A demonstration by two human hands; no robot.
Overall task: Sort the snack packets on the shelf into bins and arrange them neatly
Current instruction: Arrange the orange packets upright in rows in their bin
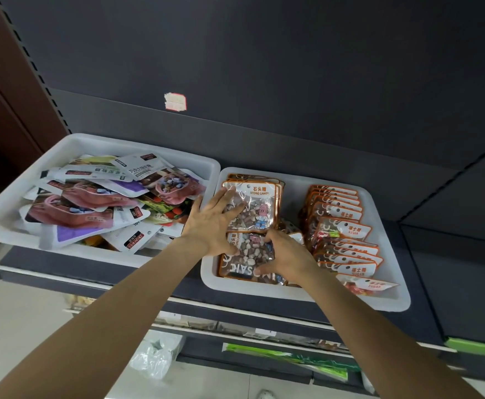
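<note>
Two white bins stand side by side on a dark shelf. The right bin (293, 180) holds stone candy packets (260, 205) stacked in its left half and a row of orange-edged sugar packets (345, 234) overlapping along its right half. My left hand (211, 223) lies flat with spread fingers on the upper stone candy packet. My right hand (286, 256) grips the right edge of a lower stone candy packet (251, 251) near the bin's front. The left bin (91, 142) is filled with a loose heap of mixed white, pink and purple packets (97, 197).
The dark back panel of the shelf carries a torn price sticker (175, 101). Lower shelves below show green packaging (293, 358) and a crumpled clear plastic bag (155, 355). A brown wooden panel (2, 82) borders the shelf at left.
</note>
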